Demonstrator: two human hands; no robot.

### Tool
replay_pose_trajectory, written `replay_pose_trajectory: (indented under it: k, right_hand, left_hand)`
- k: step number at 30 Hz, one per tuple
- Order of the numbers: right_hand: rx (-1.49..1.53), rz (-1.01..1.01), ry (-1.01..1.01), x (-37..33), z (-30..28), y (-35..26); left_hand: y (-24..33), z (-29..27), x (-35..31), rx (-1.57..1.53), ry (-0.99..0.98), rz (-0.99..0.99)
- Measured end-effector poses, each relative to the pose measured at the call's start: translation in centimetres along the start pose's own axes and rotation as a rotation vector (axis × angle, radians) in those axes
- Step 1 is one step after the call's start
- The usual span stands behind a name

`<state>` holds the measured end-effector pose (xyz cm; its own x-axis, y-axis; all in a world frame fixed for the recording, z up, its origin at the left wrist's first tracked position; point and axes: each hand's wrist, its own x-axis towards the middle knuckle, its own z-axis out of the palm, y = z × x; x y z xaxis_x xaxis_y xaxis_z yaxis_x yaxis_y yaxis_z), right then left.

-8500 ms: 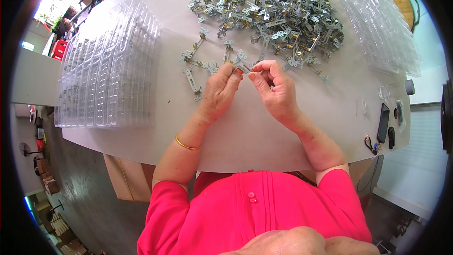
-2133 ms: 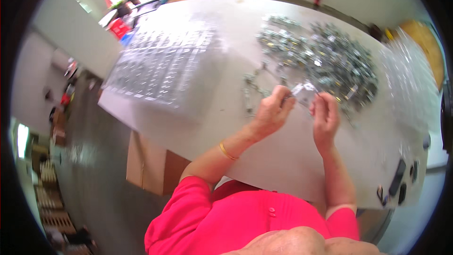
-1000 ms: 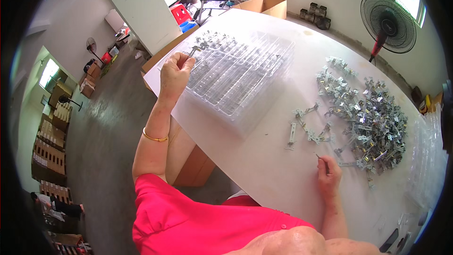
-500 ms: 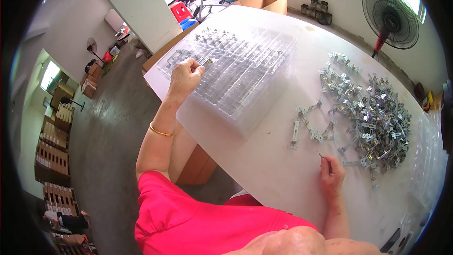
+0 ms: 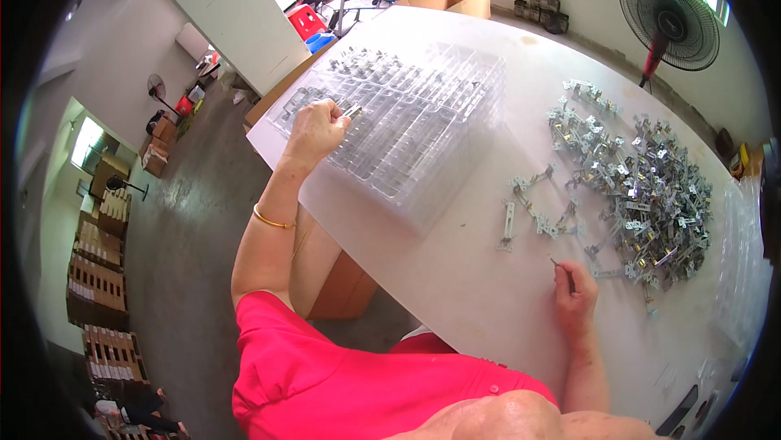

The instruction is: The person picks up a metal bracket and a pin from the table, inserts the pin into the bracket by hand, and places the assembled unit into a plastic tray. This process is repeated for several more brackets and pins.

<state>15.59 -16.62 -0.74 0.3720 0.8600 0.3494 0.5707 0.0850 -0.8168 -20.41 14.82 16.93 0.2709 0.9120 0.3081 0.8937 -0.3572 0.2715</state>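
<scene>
My left hand (image 5: 316,131) is closed over the near left part of a clear plastic tray (image 5: 390,194) on a stack of such trays. Between its thumb and fingers is a small metal bracket (image 5: 352,111). The tray's narrow compartments hold many metal pieces (image 5: 370,65), mostly toward its far left. Low over the table's right half, my right hand (image 5: 576,293) pinches a thin dark stick-like piece (image 5: 556,261); most of it is hidden in the fingers. Beyond this hand lies a large heap of metal brackets (image 5: 651,204), and a single bracket (image 5: 508,226) lies apart to its left.
The white table (image 5: 439,277) spans the middle. Clear plastic sheets or trays (image 5: 739,253) line its right edge, with a dark flat object (image 5: 679,411) nearer. A standing fan (image 5: 669,17) is beyond the table at right; cardboard boxes (image 5: 342,285) stand below its left edge.
The bracket in my left hand has turned and now shows more of its length. My right hand keeps its pinch almost in place. The whole view has shifted slightly.
</scene>
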Motion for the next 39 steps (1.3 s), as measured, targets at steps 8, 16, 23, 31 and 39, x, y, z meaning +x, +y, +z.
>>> replay_pose_trajectory:
  k: [8, 16, 23, 31, 39]
  right_hand:
    - [0.004, 0.004, -0.005, 0.1, -0.1, -0.3]
    - [-0.031, -0.007, 0.003, -0.2, -0.3, -0.8]
    - [-0.054, -0.037, 0.048, 0.1, -0.2, -0.3]
    - [0.015, -0.085, 0.009, 0.4, -0.2, -1.1]
    - [0.009, -0.151, 0.03, 0.0, -0.1, -0.8]
  left_hand:
    - [0.7, -0.2, 0.4, 0.034, -0.029, -0.045]
    - [0.6, 0.0, 0.0, 0.075, -0.072, -0.06]
    - [9.2, 0.2, -5.9, 0.052, 0.293, 0.322]
    - [17.6, 9.2, -13.4, -0.367, 0.094, 0.628]
    - [18.2, 17.5, -12.1, -0.328, -0.278, 0.204]
